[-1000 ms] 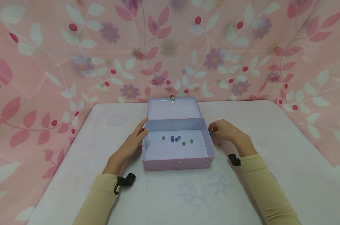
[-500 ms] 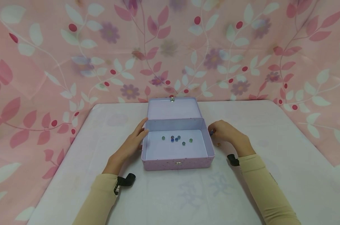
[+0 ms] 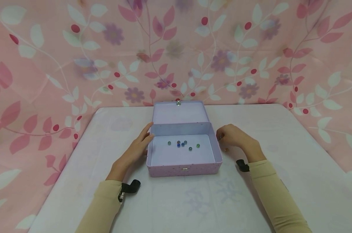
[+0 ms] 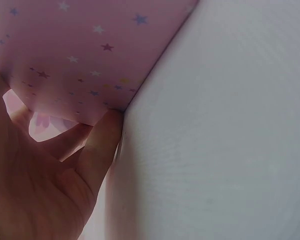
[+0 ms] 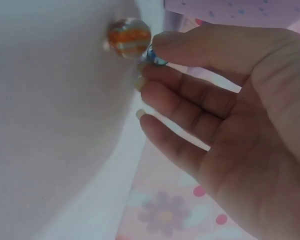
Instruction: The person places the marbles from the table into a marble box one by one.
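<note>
Seven marbles [image 3: 183, 144] lie loose on the floor of the lilac box [image 3: 185, 171], which we see from the head with its lid [image 3: 180, 113] folded back. Our left hand [image 3: 133, 149] rests spread against the box's left wall, fingers reaching to the rim. Our right hand [image 3: 237, 140] is bent down to the table [image 3: 176, 207], just beside the right wall, with an orange-striped marble [image 3: 226, 149] lying near it on the cloth. Compared with a second ago, the marbles inside look unmoved, so we judge that none has gone in or out over that stretch.

From the left wrist, we see the star-printed wall and one digit touching its bottom edge; we read this hand as steadying the box.

From the right wrist, our thumb and finger pinch a blue marble [image 5: 156, 56], still outside the box, while the other fingers stay loosely bent. The orange-striped marble sits on the table close to the fingertips, apparently not held. Against the earlier head views, less blue shows at this hand; we take that for a small shift of grip, with the blue marble's transfer not yet made.
</note>
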The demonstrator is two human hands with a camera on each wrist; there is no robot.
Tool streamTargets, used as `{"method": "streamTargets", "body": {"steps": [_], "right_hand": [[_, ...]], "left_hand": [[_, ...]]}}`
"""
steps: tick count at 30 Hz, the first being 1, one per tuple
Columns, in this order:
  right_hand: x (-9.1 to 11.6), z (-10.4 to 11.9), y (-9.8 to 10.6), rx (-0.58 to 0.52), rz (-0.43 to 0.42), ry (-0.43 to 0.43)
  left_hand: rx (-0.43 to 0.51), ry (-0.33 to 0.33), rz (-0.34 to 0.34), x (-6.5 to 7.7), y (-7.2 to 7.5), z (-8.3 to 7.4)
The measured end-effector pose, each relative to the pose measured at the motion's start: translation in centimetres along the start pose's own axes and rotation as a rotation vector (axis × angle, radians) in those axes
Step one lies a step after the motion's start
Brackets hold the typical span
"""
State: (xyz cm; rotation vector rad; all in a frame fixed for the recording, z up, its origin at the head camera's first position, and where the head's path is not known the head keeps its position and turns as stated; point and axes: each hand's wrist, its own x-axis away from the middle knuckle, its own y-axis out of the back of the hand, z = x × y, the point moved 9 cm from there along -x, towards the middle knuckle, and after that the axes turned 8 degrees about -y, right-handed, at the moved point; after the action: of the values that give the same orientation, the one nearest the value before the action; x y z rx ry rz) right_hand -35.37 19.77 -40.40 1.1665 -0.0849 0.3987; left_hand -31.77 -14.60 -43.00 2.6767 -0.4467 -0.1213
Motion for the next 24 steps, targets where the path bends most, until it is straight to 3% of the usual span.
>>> {"method": "streamTargets", "body": {"steps": [9,24], "right_hand": [[0.2,0.5,1.7,-0.006,-0.085,0.111],[1.1,0.9,3.5,-0.144,-0.114,0.107]], "left_hand": [[-0.026,0.004,-0.003,0.0,0.0,-0.1],[-0.012,0.003,-0.009,0.3,0.0,-0.4]]}}
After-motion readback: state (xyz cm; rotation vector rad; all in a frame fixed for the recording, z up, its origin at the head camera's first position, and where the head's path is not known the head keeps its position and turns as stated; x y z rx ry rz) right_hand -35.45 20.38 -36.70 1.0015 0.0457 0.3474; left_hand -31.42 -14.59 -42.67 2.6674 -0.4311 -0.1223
